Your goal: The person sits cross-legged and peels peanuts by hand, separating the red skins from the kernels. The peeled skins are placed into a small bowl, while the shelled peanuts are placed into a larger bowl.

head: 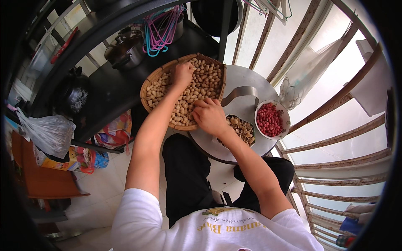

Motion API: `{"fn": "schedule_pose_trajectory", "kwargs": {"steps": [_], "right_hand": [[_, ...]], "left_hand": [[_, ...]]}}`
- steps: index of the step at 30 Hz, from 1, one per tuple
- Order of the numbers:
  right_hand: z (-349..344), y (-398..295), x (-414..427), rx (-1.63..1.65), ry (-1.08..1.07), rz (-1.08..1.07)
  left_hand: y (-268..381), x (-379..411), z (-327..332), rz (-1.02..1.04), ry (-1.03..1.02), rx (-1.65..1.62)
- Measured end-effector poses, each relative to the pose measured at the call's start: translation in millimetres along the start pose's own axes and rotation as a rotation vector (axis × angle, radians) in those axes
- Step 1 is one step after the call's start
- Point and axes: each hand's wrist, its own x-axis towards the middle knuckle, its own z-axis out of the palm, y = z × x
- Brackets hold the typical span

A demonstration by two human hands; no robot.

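A woven bamboo basket (146, 94) in front of me holds many unshelled peanuts (202, 80). My left hand (183, 74) is over the far middle of the peanuts, its fingers curled in; whatever is inside them is hidden. At the basket's near right side, my right hand (209, 114) rests with bent fingers at the peanuts, and its grip is also hidden. Right of that wrist, partly behind my forearm, a container of empty peanut shells (243, 130) stands on the round metal table (240, 75). A patterned white bowl (285, 120) of red-skinned shelled peanuts (269, 120) sits farther right.
A curved metal strip (240, 91) arches over the table beside the basket. On the black shelf (191, 40) at the left stand a lidded pot (125, 50) and pink and blue hangers (161, 28). Rusty window bars (342, 135) border the right. Plastic bags (50, 128) hang at the left.
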Motion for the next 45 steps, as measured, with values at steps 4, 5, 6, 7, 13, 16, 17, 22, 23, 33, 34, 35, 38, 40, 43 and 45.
{"fn": "schedule_pose_trajectory", "kwargs": {"steps": [4,5,6,7,13,16,17,22,23,33,34,35,38,40,43,45], "right_hand": [[-8,9,1,0.266,0.125,-0.065],[-14,8,-2,0.548,0.186,0.171],[-24,1,-3,0.835,0.241,0.404],[-36,-4,-5,1.111,0.299,0.645],[-71,-23,-28,1.401,0.304,0.642],[-84,-32,-47,1.555,0.351,0.697],[-89,-36,-53,1.643,0.379,0.714],[-101,-50,-77,1.802,0.418,0.767],[-103,-52,-82,1.805,0.432,0.774],[-117,-66,-108,1.819,0.477,0.748],[-120,-69,-108,1.800,0.487,0.745],[-122,-71,-108,1.781,0.497,0.742],[-124,-74,-108,1.652,0.534,0.694],[-122,-74,-109,1.518,0.550,0.667],[-121,-71,-109,1.456,0.594,0.712],[-121,-68,-109,1.445,0.614,0.730]], "left_hand": [[17,-26,-30,-0.042,-0.035,-0.509],[29,-39,-40,-0.052,-0.043,-0.610],[41,-55,-51,-0.042,-0.051,-0.684],[58,-72,-59,-0.029,-0.065,-0.765],[104,-158,-64,0.133,-0.145,-0.655],[129,-182,-67,0.175,-0.141,-0.785],[132,-189,-64,0.178,-0.137,-0.811],[150,-211,-60,0.178,-0.148,-0.904],[153,-215,-59,0.155,-0.166,-0.915],[171,-236,-56,0.099,-0.145,-1.100],[171,-237,-55,0.019,-0.169,-1.213],[170,-238,-54,-0.021,-0.163,-1.249],[173,-243,-51,-0.138,-0.164,-1.370],[178,-247,-48,-0.223,-0.181,-1.468],[181,-251,-37,-0.308,-0.167,-1.519],[182,-252,-34,-0.328,-0.161,-1.505]]}}
